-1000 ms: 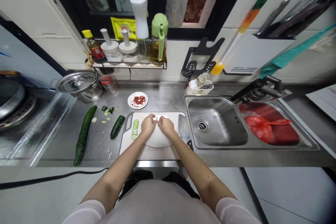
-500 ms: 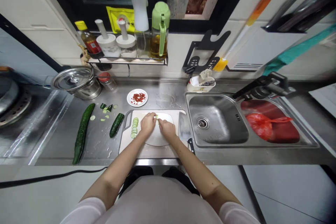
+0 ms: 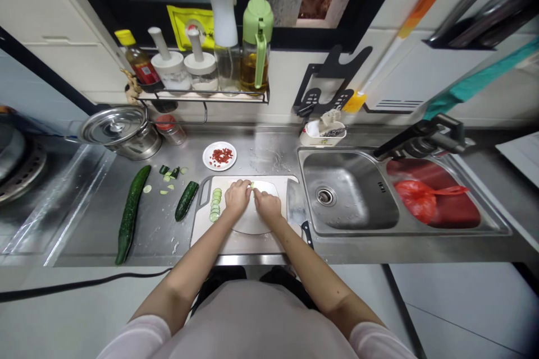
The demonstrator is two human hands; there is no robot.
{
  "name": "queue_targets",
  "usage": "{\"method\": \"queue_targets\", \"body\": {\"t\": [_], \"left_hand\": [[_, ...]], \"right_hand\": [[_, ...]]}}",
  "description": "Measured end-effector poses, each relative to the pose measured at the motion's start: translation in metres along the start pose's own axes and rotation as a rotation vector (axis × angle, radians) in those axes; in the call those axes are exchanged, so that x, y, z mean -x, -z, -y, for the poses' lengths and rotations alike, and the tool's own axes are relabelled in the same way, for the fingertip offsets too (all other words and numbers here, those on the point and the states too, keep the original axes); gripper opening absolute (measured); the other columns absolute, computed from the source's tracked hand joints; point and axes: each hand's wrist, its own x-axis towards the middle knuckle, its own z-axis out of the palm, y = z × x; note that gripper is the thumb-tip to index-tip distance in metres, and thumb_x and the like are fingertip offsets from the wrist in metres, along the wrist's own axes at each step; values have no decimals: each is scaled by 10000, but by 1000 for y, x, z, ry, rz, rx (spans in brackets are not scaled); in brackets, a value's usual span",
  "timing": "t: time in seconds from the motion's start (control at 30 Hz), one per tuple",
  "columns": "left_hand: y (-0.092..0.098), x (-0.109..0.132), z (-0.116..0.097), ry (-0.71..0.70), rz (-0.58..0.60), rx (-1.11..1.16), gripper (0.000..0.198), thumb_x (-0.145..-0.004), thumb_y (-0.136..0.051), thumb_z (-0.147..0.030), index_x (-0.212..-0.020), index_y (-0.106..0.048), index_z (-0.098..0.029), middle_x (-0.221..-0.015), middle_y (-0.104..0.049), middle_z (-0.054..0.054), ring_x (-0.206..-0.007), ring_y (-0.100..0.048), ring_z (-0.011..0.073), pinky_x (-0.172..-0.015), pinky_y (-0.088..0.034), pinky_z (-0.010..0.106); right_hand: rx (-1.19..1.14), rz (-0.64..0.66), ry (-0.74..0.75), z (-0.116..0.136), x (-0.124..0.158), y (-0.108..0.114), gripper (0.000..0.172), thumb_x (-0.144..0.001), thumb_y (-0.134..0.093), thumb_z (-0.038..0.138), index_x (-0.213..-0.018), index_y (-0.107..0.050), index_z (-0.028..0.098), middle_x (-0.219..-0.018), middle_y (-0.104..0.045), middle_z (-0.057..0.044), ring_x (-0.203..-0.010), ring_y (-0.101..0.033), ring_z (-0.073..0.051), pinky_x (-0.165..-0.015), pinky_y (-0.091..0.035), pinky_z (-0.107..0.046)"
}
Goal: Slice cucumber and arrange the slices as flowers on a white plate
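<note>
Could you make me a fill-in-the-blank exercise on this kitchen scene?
1. On the cutting board, cucumber slices form a row at the ____ side.
2. The left hand and right hand meet over a ____ plate.
3. The knife handle is ____.
4. The plastic bag in the sink is ____.
Missing words: left; white; black; red.

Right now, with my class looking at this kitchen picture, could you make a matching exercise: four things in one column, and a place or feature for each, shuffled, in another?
Things
1. Row of cucumber slices
2. Knife
3. Red plastic bag
4. White dish

Places or features
A. Has a black handle
B. Holds small red pieces
C. On the chopping board, beside the left hand
D. In the right-hand sink basin

Right pairs: 1-C, 2-A, 3-D, 4-B
</note>
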Motion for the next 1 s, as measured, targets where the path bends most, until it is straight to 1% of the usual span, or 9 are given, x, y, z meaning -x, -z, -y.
{"method": "queue_targets", "body": {"t": [0.13, 0.3, 0.5, 0.63, 0.73, 1.0], "left_hand": [[-1, -1, 1, 5, -8, -4, 263, -940, -453, -300, -1137, -622, -257, -1096, -635, 72, -1039, -540, 230, -824, -388, 320], [-2, -1, 0, 5, -10, 4, 277, -940, -454, -282, -1166, -611, -256, -1114, -630, 75, -1049, -539, 227, -835, -389, 316], [-4, -4, 1, -8, -29, -11, 272, -940, -451, -278, -1156, -617, -261, -1106, -638, 63, -1032, -547, 222, -822, -396, 313], [-7, -5, 3, -16, -56, -19, 269, -943, -453, -305, -1150, -621, -271, -1104, -646, 53, -1024, -555, 223, -812, -399, 313], [-8, -5, 4, -18, -61, -17, 267, -938, -460, -304, -1147, -623, -272, -1103, -650, 53, -1021, -558, 224, -803, -400, 313], [-8, -6, 4, -14, -61, 2, 270, -932, -466, -303, -1143, -632, -270, -1075, -654, 62, -1018, -560, 233, -798, -401, 317]], "right_hand": [[-7, 3, -2, 0, -2, 1, 441, -1009, -277, 295, -1432, -397, 277, -1063, -663, -128, -905, -652, -211, -770, -431, -290], [0, 1, 7, -1, -4, 1, 446, -1007, -278, 300, -1434, -407, 294, -1047, -668, -121, -905, -656, -231, -773, -436, -314], [32, 6, -8, 1, -4, 4, 444, -1014, -259, 303, -1440, -387, 299, -1056, -675, -113, -894, -661, -207, -761, -433, -288], [37, -26, -3, 1, -1, 3, 440, -1011, -264, 309, -1423, -416, 289, -1062, -679, -100, -905, -660, -208, -751, -436, -284], [35, -13, -1, 0, 0, 1, 435, -1004, -280, 299, -1405, -448, 283, -1060, -681, -98, -902, -661, -209, -745, -437, -285], [31, -16, -7, 0, -1, -5, 440, -1002, -268, 273, -1402, -449, 278, -1037, -691, -95, -874, -668, -204, -729, -441, -288]]}}
